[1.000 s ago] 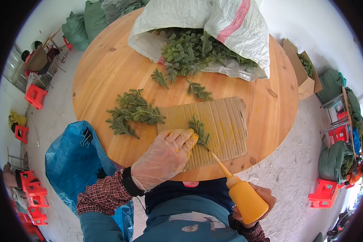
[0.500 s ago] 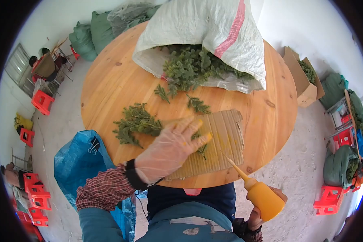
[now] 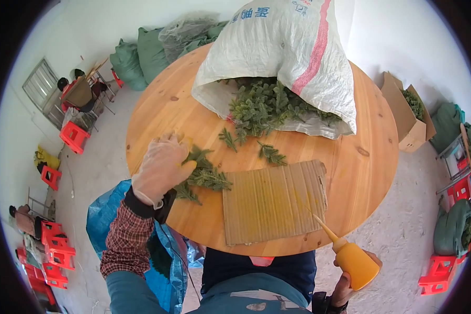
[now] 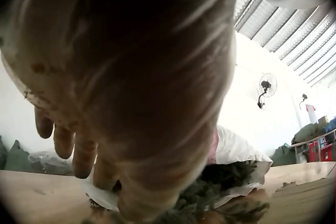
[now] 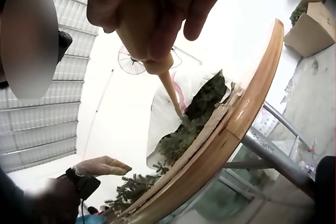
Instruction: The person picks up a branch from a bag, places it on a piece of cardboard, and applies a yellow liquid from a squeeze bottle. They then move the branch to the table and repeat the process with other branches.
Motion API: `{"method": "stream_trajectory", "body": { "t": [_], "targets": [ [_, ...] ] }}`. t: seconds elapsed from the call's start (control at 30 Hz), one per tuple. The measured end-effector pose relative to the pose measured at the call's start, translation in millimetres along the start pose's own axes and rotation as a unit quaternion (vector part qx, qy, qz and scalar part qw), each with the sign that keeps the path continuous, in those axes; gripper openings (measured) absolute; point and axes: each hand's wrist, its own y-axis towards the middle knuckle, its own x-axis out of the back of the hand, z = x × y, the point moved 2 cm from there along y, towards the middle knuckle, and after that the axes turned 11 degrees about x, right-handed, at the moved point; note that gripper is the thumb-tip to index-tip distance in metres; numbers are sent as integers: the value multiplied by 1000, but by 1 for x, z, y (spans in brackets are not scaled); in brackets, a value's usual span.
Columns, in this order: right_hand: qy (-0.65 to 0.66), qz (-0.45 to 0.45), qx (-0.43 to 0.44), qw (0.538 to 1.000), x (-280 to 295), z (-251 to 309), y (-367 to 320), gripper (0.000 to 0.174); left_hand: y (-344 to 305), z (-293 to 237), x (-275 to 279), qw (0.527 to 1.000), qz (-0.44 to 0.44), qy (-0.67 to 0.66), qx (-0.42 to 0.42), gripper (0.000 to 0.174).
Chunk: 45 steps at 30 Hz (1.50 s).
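Table [image 3: 369, 178], round, knotty wooden top. Directly on it: white woven sack [image 3: 256, 55], pink-striped, lying at the far side, conifer foliage [image 3: 261, 107] spilling from its mouth; two loose sprigs [image 3: 271, 154] before it; heap of conifer sprigs [image 3: 209, 179], left; corrugated cardboard sheet [image 3: 267, 204], yellow-stained, just beside the heap, by the near edge.

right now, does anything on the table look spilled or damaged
Yellow smears streak the brown corrugated cardboard sheet, breaking up its plain surface, and its right edge looks ragged rather than cut straight.
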Motion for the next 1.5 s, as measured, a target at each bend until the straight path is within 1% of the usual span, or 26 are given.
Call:
{"method": "stream_trajectory", "body": {
  "t": [0.1,0.13,0.2,0.23,0.3,0.37,0.43,0.47,0.5,0.53,0.6,0.63,0.73,0.77,0.8,0.83,0.87,0.9,0.97,1.0,1.07,1.1,1.2,1.23,1.33,1.5],
  "targets": [
    [17,-18,-8,1000,-8,3,2,78,24,-4,-6,993,60,-99,32,31],
    [24,-27,-11,999,-9,4,3,78,30,-13,-9,993,60,-99,32,31],
    [8,-25,11,1000,-8,-2,2,78,43,-38,-18,990,8,-115,-82,28],
    [-9,-22,32,999,-6,-6,2,79,47,-41,-27,990,6,-117,-82,28],
    [-28,-22,52,998,-5,-6,2,80,54,-47,-48,989,-40,-83,-117,25],
    [16,-26,3,1000,-6,-1,2,82,63,-48,-51,986,-63,-67,-138,23],
    [39,-29,-22,999,-7,0,3,83,73,-41,-48,976,-41,-177,-117,19],
    [40,-26,-12,999,-7,0,4,83,76,-39,-46,967,-29,-231,-106,18],
    [42,-23,-2,999,-6,1,5,83,76,-36,-44,966,-28,-232,-107,18],
    [45,-18,8,999,-5,1,4,84,76,-30,-39,952,-14,-299,-68,16],
    [33,-16,13,999,-2,-6,0,83,74,-21,-26,905,12,-424,15,12],
    [21,-16,21,999,-2,-10,-2,82,71,-20,-24,906,11,-423,17,12],
    [8,-20,34,999,-2,-12,-5,81,61,-20,-19,824,99,-550,93,14],
    [5,-24,38,999,-1,-11,-6,80,53,-27,-9,824,99,-550,92,14],
    [2,-29,42,999,-1,-11,-6,79,39,-42,9,895,41,-440,54,16],
    [-2,-31,40,999,2,-11,-8,79,23,-59,18,946,-16,-323,11,18],
    [-1,-31,42,999,2,-11,-8,79,5,-77,18,975,-74,-206,-48,20],
    [0,-30,43,999,3,-11,-8,78,-15,-94,15,982,-130,-86,-106,23],
    [-3,-30,39,999,3,-8,-8,79,-48,-116,11,962,-83,-112,-233,27],
    [8,-28,28,999,2,-3,-6,79,-63,-125,10,962,-81,-115,-236,27],
    [31,-23,5,999,-2,7,-4,80,-86,-136,7,965,10,-167,-203,34],
    [29,-23,1,999,-3,10,-3,80,-88,-136,10,964,12,-168,-205,34],
    [113,-36,-22,993,-7,14,-4,86,-93,-127,25,968,37,-205,-142,38],
    [112,-35,-24,993,-7,9,-10,86,-91,-126,24,967,40,-206,-143,38],
    [171,32,-54,983,-10,-12,-29,88,-75,-119,25,964,-40,-211,-159,40],
    [224,-1,-39,974,-34,18,-3,88,-63,-133,-3,970,15,-214,-111,45]
  ]
}}
